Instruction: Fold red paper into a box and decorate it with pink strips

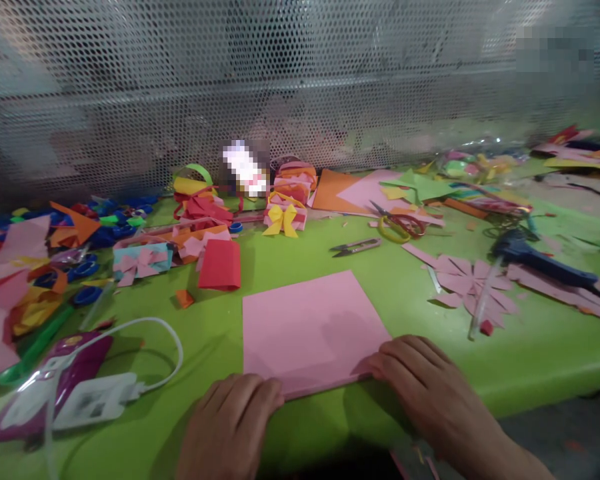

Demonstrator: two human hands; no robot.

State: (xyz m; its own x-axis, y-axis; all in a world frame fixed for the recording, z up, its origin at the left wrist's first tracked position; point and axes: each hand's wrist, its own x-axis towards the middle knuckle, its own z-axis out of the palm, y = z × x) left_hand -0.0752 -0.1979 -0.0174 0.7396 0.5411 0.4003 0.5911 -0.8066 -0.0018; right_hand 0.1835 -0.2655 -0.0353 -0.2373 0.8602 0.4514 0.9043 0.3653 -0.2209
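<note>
A sheet of pink paper (313, 333), seemingly folded or layered along its near edge, lies flat on the green table (300, 447). At its near left corner my left hand (233, 420) has its fingers closed on the edge. My right hand (430, 387) pinches the near right corner, the thumb hidden beneath the fingers. Beyond the paper lie small thread snips (356, 247) and a pair of scissors (399, 225) with red and yellow handles. A red folded paper piece (220, 265) rests to the far left of the sheet.
On the right are a blue glue gun (545, 261) and a pink paper flower (473, 283). A white cable (167, 327) and a purple packet (87, 353) lie at left. Small paper bags, one with a yellow bow (281, 220), stand before a perforated metal screen (300, 80).
</note>
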